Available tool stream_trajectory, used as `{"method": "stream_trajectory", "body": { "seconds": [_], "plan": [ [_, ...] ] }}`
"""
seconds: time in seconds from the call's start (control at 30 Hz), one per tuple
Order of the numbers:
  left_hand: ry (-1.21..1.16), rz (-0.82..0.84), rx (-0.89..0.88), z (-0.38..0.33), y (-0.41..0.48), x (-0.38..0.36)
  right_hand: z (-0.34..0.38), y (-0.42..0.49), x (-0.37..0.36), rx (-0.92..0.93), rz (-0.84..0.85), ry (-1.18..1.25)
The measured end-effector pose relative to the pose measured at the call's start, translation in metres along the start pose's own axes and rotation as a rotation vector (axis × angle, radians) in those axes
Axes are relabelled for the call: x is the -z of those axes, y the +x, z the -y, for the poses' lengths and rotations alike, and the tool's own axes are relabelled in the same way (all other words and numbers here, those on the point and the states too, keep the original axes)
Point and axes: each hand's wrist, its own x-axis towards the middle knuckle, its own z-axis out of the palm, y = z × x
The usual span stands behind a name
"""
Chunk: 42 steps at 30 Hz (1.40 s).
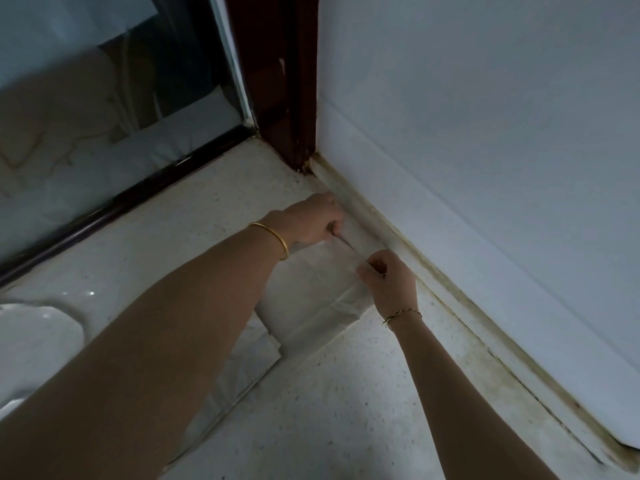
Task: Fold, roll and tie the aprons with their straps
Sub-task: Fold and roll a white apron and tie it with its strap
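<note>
Both hands, left (311, 220) and right (389, 277), pinch a strap (348, 245) over the folded apron (311, 303).

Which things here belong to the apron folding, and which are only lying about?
Belong to the job:
white apron, folded on the counter
its strap, stretched between both hands
left hand
right hand

Lying about:
white sink basin
window glass
speckled counter

The left forearm (180, 334) hides much of the white apron (311, 306); the basin (31, 337) is cut off at the left edge.
</note>
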Motion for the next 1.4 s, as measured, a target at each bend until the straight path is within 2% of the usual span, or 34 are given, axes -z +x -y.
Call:
{"method": "stream_trajectory", "body": {
  "seconds": [0.3,0.47,0.7,0.87,0.97,1.13,1.4],
  "plan": [
    [-0.018,0.045,0.024,0.010,0.008,0.010,-0.007,0.005,0.000,-0.035,-0.006,-0.022],
    [-0.049,0.067,-0.031,0.010,0.012,0.019,-0.005,0.009,-0.001,-0.074,-0.015,-0.057],
    [-0.335,0.071,-0.043,0.009,0.013,0.027,-0.004,0.011,-0.002,-0.086,0.000,-0.114],
    [-0.510,0.080,0.019,0.011,0.013,0.030,-0.005,0.009,-0.002,-0.066,-0.003,-0.134],
    [-0.456,0.103,0.057,0.016,0.016,0.024,-0.005,0.008,-0.001,-0.053,-0.007,-0.142],
    [-0.375,0.019,0.093,0.017,0.018,0.017,-0.007,0.006,-0.001,-0.039,-0.016,-0.129],
    [-0.139,0.010,-0.059,0.012,0.020,0.020,-0.009,0.006,-0.002,-0.039,-0.010,-0.126]
  ]
}}
